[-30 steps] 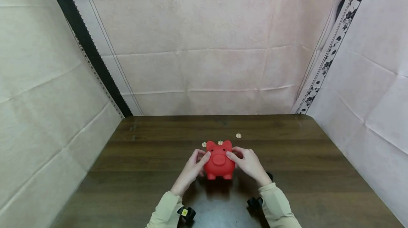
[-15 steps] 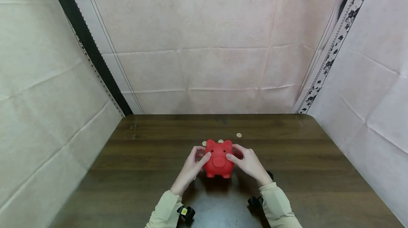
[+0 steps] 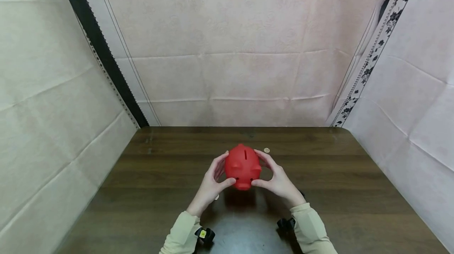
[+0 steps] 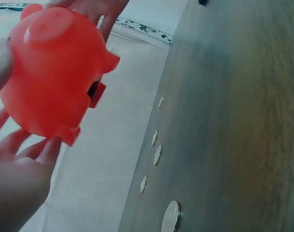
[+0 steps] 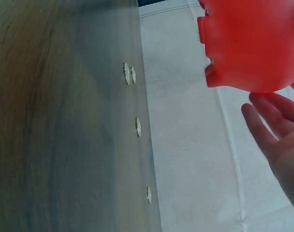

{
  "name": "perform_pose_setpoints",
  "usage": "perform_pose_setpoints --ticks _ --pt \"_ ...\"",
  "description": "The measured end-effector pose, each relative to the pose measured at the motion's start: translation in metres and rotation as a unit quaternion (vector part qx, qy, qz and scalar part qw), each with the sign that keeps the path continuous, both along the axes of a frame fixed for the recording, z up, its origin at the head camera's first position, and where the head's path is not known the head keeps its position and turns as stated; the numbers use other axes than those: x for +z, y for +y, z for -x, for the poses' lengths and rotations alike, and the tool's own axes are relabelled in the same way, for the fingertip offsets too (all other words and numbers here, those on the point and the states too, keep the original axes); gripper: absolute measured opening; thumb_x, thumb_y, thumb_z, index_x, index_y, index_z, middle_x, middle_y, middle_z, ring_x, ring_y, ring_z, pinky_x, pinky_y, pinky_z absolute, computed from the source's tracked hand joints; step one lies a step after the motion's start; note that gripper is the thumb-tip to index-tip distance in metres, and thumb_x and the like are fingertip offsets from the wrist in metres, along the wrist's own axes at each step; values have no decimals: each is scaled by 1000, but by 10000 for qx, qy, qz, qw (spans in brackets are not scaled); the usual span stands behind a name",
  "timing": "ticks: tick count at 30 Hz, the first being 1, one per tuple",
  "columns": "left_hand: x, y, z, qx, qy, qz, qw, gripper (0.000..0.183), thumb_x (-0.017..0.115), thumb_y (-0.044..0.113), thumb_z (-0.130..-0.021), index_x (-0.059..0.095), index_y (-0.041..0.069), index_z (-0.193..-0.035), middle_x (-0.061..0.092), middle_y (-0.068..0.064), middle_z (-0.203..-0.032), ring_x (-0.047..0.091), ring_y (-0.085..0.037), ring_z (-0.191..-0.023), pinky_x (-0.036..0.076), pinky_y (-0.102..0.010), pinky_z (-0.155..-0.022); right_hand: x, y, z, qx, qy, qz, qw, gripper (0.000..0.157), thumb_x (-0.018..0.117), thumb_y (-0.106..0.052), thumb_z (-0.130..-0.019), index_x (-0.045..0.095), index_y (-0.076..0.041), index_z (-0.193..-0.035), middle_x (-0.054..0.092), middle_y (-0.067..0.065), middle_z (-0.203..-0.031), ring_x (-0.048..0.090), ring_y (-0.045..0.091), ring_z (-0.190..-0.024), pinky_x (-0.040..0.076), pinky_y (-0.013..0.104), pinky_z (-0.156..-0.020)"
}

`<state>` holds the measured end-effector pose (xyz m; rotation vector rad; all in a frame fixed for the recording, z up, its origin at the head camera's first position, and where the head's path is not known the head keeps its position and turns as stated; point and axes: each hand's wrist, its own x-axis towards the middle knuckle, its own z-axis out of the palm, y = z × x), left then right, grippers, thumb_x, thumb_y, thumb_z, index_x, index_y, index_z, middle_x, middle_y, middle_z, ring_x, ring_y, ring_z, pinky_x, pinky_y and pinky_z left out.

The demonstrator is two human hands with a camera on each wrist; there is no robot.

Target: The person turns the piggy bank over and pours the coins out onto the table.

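A red piggy bank (image 3: pixel 242 167) is held between both hands, off the table. It is tipped so that its top with the coin slot (image 3: pixel 245 154) shows in the head view. My left hand (image 3: pixel 210 183) grips one side, thumb near the face and fingers behind. On the other side my right hand (image 3: pixel 278 181) holds it the same way. A dark spot on its underside (image 4: pixel 93 89) shows in the left wrist view. Several coins lie on the table below, among them a near coin (image 4: pixel 171 216) and a far coin (image 3: pixel 267 150).
The brown wooden table (image 3: pixel 170 198) stretches out on all sides of the hands. Pale cloth (image 3: pixel 227 76) hangs behind and at both sides. A black device (image 3: pixel 207 236) sits on the left wrist and another (image 3: pixel 285 223) on the right.
Both hands have tilted the piggy bank's face downward, bringing its slotted top into view and raising it a little. Two coins behind it are now hidden in the head view.
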<state>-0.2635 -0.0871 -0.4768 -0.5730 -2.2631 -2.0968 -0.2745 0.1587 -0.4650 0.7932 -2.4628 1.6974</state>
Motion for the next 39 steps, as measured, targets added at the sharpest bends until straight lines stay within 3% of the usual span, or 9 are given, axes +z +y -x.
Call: perform_pose_setpoints --ticks 4,8,11,15,28,30,33,36,39 --pt "-1 2 0 -113 355 -20 9993 75 74 13 -84 36 32 -146 29 8 -159 33 -22 -146 31 -52 -116 0 0 1 253 326 138 9991 90 81 -13 -77 31 -24 -150 39 7 -151 44 33 -133 54 32 -92" --pt "-4 4 0 -189 677 -85 9975 76 74 10 -83 35 28 -146 23 1 -162 30 -24 -147 31 -55 -114 1 0 1 480 627 274 9965 93 80 -6 -76 27 -19 -151 31 7 -156 38 16 -139 46 20 -102" --pt "-4 5 -1 -191 856 -97 9961 77 74 10 -83 34 26 -147 21 -1 -163 29 -25 -148 32 -54 -114 3 -1 1 605 819 387 9940 93 79 0 -74 27 -15 -150 26 8 -159 35 4 -139 41 17 -105" --pt "-4 6 -2 -145 962 -62 9952 80 74 10 -82 33 27 -148 20 1 -163 28 -25 -148 33 -50 -114 4 -1 1 695 1001 479 9914 92 79 4 -73 28 -11 -148 24 10 -159 32 2 -141 39 15 -106" --pt "-9 6 -1 -95 1068 -43 9942 83 74 9 -82 31 26 -150 21 0 -163 30 -25 -147 33 -51 -113 6 -5 -1 573 745 398 9948 93 78 10 -71 28 -9 -147 23 11 -159 31 -4 -139 38 14 -106" --pt "-10 6 -1 -73 1066 -20 9943 83 75 9 -81 32 26 -150 21 1 -163 30 -26 -147 33 -52 -113 9 -6 -4 542 697 395 9953 92 78 10 -71 28 -6 -146 24 12 -159 33 0 -139 38 14 -106" --pt "-10 5 -1 17 943 46 9955 79 74 12 -83 34 27 -149 25 3 -161 35 -27 -145 36 -54 -112 13 -7 -7 430 689 274 9963 90 78 7 -72 29 -3 -146 27 17 -156 38 18 -139 42 16 -103" --pt "-7 5 -1 201 548 90 9983 71 74 19 -85 40 32 -146 35 5 -157 44 -26 -137 45 -51 -106 11 -6 -7 131 494 91 9987 85 79 -1 -75 33 -8 -146 37 17 -151 47 36 -130 51 20 -92" --pt "-5 4 -1 418 108 187 9989 63 74 27 -85 46 36 -141 48 3 -147 52 -26 -124 53 -42 -94 4 -4 -3 -209 269 -94 9994 77 79 -12 -79 39 -17 -145 48 13 -143 55 38 -120 55 23 -82"
